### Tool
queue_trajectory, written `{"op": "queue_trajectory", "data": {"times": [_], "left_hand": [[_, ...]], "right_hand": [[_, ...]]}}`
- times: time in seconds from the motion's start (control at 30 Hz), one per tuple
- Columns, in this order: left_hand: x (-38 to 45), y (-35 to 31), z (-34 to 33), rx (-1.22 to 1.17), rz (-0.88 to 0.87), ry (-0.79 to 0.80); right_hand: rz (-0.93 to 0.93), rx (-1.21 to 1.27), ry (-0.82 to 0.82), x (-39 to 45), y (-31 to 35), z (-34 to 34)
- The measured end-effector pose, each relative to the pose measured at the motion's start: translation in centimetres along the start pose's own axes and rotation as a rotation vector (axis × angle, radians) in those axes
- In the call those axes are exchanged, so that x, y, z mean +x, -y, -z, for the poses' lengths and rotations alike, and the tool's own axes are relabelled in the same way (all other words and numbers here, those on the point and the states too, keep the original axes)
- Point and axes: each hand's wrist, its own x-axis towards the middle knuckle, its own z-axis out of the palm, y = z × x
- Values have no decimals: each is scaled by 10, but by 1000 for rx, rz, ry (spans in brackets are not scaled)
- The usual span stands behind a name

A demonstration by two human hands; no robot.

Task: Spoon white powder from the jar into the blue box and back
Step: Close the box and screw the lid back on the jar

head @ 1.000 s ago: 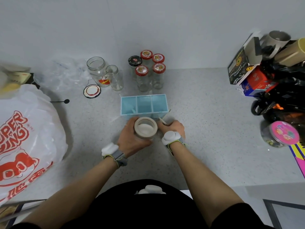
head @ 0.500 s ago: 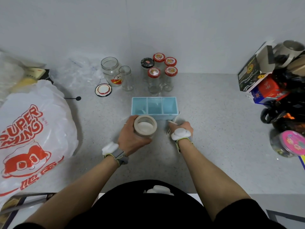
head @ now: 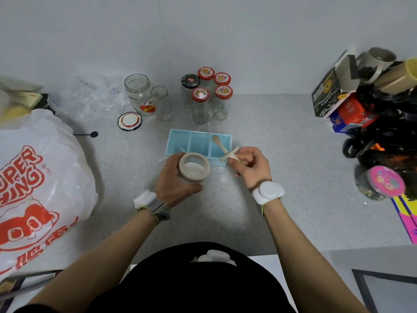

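Centrally, gripping open jar w/ left hand, fingers curled round its side; white powder showing inside. Pinching two pale spoons in right hand, crossed, one bowl reaching over blue box's right compartment. Sitting just above jar, blue box w/ three compartments, bit of powder in left one. Crowding upper centre: lidded jars, two lidless glass jars, loose lid. Bulging at frame left, white plastic bag on grey counter.
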Motion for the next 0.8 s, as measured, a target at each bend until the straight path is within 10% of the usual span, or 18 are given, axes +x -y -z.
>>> {"op": "queue_trajectory", "data": {"times": [0.5,0.8], "left_hand": [[-4,-16,11,16,-89,35],[-4,-24,28,-22,-87,31]], "right_hand": [[617,-958,563,2,108,-24],[690,-1019,757,6,109,-44]]}}
